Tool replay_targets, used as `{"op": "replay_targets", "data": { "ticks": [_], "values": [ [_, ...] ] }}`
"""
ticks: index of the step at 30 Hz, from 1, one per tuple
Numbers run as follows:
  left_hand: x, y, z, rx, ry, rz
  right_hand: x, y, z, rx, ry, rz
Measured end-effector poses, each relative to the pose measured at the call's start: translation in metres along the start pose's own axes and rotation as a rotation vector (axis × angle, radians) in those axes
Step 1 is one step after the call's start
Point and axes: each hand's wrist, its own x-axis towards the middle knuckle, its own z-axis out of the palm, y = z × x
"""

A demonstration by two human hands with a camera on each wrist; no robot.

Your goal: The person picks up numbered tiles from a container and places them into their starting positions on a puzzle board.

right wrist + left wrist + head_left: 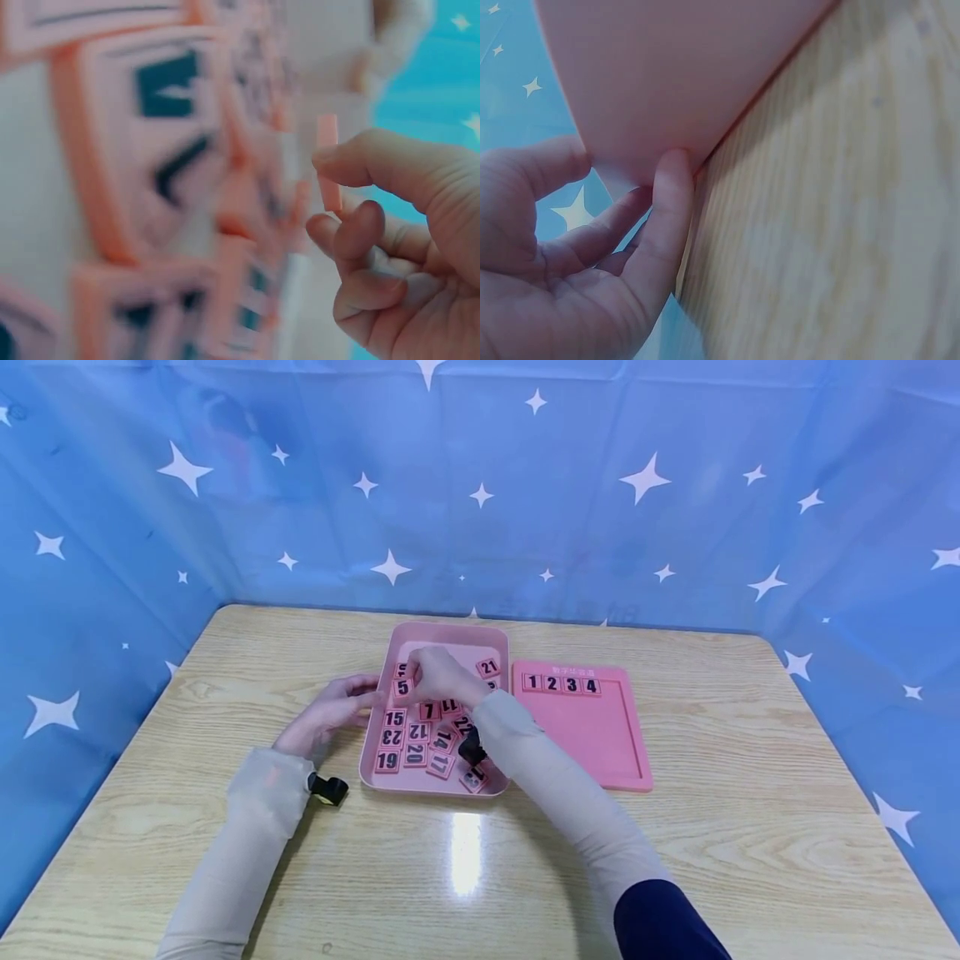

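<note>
My right hand (442,675) is over the pink box (450,632), pinching a number tile marked 5 (402,687) between thumb and fingers. In the right wrist view that tile (328,163) stands edge-on in the right hand (405,240). Other loose number tiles lie in the box, among them 15 (394,718), 19 (387,762) and 7 (429,711). The right hand and sleeve hide some of them. My left hand (333,710) touches the box's left side from outside; in the left wrist view its fingertips (676,161) rest against the outer wall (660,82).
Right of the box lies a pink tray board (581,735), with tiles 1 (533,682), 2, 3 and 4 in a row along its top. Both stand on a wooden table (720,752). A blue star-patterned curtain (480,527) hangs behind.
</note>
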Motion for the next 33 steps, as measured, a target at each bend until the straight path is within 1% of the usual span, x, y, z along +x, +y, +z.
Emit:
{"op": "replay_targets", "data": {
  "ticks": [2, 6, 10, 13, 15, 19, 22, 26, 33],
  "values": [
    [0.0, -0.001, 0.0, -0.002, -0.006, 0.008, -0.005, -0.001, -0.011, 0.014, 0.015, -0.019],
    [0.0, -0.003, -0.002, -0.01, -0.005, 0.014, -0.018, -0.001, -0.037, -0.015, 0.067, -0.045],
    [0.001, -0.006, -0.003, -0.008, 0.004, 0.017, -0.039, 0.013, -0.064, 0.006, 0.11, -0.079],
    [0.0, -0.006, -0.002, -0.007, 0.002, 0.032, -0.059, 0.031, -0.081, 0.022, 0.132, -0.092],
    [0.0, -0.005, -0.002, -0.01, -0.002, 0.046, -0.073, 0.044, -0.092, 0.01, 0.154, -0.091],
    [-0.002, -0.004, -0.002, -0.012, -0.021, 0.076, -0.1, 0.072, -0.109, -0.013, 0.185, -0.031],
    [-0.001, -0.004, -0.001, -0.008, -0.017, 0.054, -0.117, 0.095, -0.12, -0.019, 0.202, 0.012],
    [0.001, -0.004, -0.001, 0.007, -0.006, 0.015, -0.135, 0.127, -0.13, -0.016, 0.222, 0.032],
    [0.0, -0.002, 0.0, 0.031, -0.004, -0.001, -0.159, 0.175, -0.137, -0.036, 0.251, 0.079]
  ]
}}
